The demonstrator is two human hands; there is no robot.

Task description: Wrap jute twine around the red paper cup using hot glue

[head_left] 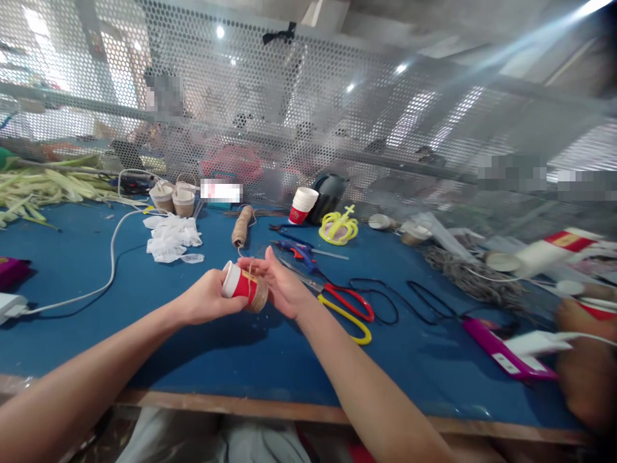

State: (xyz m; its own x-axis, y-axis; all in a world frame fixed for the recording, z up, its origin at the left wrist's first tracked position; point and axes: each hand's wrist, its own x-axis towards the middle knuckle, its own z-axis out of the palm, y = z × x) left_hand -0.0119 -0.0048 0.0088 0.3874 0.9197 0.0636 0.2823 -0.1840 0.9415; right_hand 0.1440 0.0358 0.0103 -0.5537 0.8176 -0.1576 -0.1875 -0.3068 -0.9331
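My left hand (205, 299) is closed around a red and white paper cup (236, 286), which lies tilted on its side just above the table. Brown twine is wound in a band (260, 296) around the cup's base end. From a twine roll (242, 225) beyond the hands, a strand runs to the cup. At the wrapped end is my right hand (284, 286), thumb raised and fingers stretched out by the strand and cup. Some of its fingers are hidden behind the cup. Scissors (347, 305) with red and yellow handles lie beside my right forearm.
A blue glue gun (301, 252), a yellow crown (339, 228) and stacked paper cups (303, 204) stand farther back. White crumpled material (172, 238) lies left. At right are a purple power strip (506, 354), grey cord (475, 276) and another person's hand (585, 360).
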